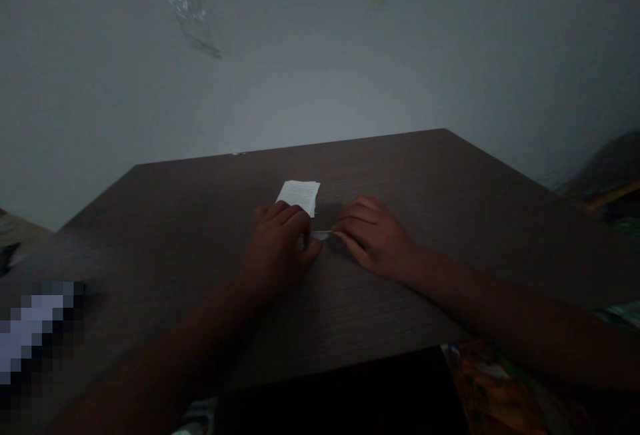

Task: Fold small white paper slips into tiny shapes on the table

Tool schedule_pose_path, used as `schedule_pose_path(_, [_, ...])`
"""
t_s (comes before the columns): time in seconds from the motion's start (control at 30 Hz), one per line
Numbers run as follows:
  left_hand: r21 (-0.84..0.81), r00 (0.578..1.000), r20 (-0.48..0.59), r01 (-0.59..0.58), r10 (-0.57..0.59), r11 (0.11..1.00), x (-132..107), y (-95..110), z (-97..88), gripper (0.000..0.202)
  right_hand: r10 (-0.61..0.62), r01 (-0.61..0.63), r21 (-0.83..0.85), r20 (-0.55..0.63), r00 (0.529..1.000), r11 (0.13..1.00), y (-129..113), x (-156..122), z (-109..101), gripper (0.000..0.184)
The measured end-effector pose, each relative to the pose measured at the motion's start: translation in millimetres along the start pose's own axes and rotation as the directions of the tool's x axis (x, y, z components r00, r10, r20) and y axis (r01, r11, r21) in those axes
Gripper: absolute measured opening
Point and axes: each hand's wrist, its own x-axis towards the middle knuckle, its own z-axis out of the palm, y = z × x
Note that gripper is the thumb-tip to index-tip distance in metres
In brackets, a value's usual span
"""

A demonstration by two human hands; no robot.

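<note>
Between my two hands, low over the table, is a small piece of white paper, mostly hidden by my fingers. My left hand pinches its left end between thumb and fingers. At the right end, the fingertips of my right hand are pressed together on the paper. Just beyond my left hand lie several sheets of printed paper in a small stack, their near left part covered by my knuckles. The picture is dim, so fine detail of the held piece is lost.
The dark wood-grain table stands against a pale wall. A blurred-out, pixelated object lies at the table's left side. Clear plastic hangs on the wall. Colourful fabric shows below the near edge.
</note>
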Motion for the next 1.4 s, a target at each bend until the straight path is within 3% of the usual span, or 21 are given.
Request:
schedule_pose_path(0.3, [-0.002,0.997,0.065,-0.045,0.045,0.999,-1,12,1.9,0.01,-0.005,0.006,-0.034,0.016,1.0,0.999,-5,0,3,0.021])
schedule_pose_path(0.6, [-0.056,0.996,0.022,-0.08,0.081,0.995,0,21,-1.4,0.015,-0.017,0.019,-0.055,0.037,0.999,0.998,-14,3,1,0.025])
schedule_pose_path(0.77, [-0.018,0.997,0.002,-0.082,0.082,0.996,0,14,-4.6,0.017,-0.048,0.048,-0.042,0.003,0.999,0.998,-12,3,-2,0.023])
schedule_pose_path(1.07, [0.017,0.999,0.043,-0.024,0.023,1.0,-1,-1,-5.6,0.015,0.018,-0.017,-0.024,0.047,0.999,1.0,-1,-1,-5,0.019])
schedule_pose_path(1.23, [0.01,1.0,-0.001,0.016,-0.016,1.0,-4,-8,-11.8,0.013,0.056,-0.056,-0.029,0.026,0.998,0.998,3,-1,-4,0.021])
schedule_pose_path(1.4, [-0.041,0.999,-0.012,-0.045,0.044,0.998,-5,-7,-9.2,0.004,0.021,-0.021,-0.03,0.004,1.0,0.999,2,-1,-4,0.018])
